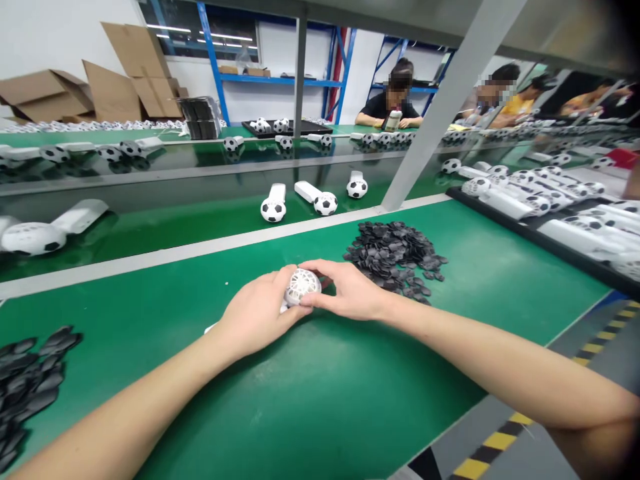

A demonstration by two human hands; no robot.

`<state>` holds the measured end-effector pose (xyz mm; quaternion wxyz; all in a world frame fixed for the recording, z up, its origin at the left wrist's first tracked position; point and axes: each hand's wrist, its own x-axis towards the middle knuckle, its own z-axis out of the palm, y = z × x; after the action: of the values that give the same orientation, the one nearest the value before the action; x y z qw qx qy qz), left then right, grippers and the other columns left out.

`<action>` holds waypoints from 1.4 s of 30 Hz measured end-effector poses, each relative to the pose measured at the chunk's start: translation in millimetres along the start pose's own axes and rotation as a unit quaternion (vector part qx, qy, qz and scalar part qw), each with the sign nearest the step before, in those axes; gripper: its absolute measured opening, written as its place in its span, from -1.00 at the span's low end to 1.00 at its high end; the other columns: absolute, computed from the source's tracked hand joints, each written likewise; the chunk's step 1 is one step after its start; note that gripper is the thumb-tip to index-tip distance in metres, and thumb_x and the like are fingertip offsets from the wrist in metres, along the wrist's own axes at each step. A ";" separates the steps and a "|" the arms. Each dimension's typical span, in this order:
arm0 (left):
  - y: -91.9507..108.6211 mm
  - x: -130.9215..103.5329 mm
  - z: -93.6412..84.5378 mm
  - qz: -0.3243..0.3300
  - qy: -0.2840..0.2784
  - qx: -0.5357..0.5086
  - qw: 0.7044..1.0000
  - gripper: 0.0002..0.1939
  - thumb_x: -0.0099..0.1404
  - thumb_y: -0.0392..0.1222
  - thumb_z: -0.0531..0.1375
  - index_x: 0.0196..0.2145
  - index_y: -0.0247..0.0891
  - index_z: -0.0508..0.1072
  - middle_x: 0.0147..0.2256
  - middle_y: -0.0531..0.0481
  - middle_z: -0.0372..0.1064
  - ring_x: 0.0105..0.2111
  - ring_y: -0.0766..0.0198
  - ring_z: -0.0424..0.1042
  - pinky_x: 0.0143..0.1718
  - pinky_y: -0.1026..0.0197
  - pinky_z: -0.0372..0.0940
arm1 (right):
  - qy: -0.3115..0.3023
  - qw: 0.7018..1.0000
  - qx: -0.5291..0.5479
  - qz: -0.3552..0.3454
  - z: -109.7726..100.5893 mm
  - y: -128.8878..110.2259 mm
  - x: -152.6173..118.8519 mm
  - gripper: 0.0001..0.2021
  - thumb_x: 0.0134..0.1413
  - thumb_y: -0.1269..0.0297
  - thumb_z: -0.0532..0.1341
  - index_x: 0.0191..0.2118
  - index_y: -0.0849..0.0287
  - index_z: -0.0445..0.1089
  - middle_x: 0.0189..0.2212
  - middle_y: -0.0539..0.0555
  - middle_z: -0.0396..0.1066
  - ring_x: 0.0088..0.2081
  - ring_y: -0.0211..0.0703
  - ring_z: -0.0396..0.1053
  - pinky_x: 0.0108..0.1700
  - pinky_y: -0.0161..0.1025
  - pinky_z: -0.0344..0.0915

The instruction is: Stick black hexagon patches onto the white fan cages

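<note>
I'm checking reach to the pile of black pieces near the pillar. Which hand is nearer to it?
Right. The right hand sits just left of the black pieces pile, on the white fan head. The left hand holds the fan farther left.

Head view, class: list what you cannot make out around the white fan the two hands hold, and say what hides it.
- Fan handle: covered by the left hand; only a white tip shows at the wrist.
- Fan's underside: faces away, behind both hands.
- Right hand fingers: whether they hold a black piece is hidden by the hand itself.
- Black pieces: too small to tell their shape.
- Left pile: cut off by the frame edge.
</note>
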<state>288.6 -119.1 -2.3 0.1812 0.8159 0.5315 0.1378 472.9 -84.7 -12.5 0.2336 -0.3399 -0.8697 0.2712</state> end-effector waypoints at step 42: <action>-26.3 8.6 -8.0 0.073 -0.009 0.024 0.997 -0.33 0.02 -0.20 0.17 0.12 -0.04 0.12 -0.09 -0.02 0.27 -0.05 0.06 0.16 0.07 -0.12 -0.11 | -0.024 0.999 -0.004 0.027 -22.7 -2.3 -11.6 -0.92 0.07 0.42 0.13 -0.27 0.20 0.31 -0.37 0.02 0.38 -0.37 -0.28 0.31 -0.28 -0.32 0.24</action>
<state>267.2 -100.3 -6.5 0.1558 0.8576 0.4722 0.1311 493.0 -87.4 3.2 0.2041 -0.3574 -0.8667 0.2820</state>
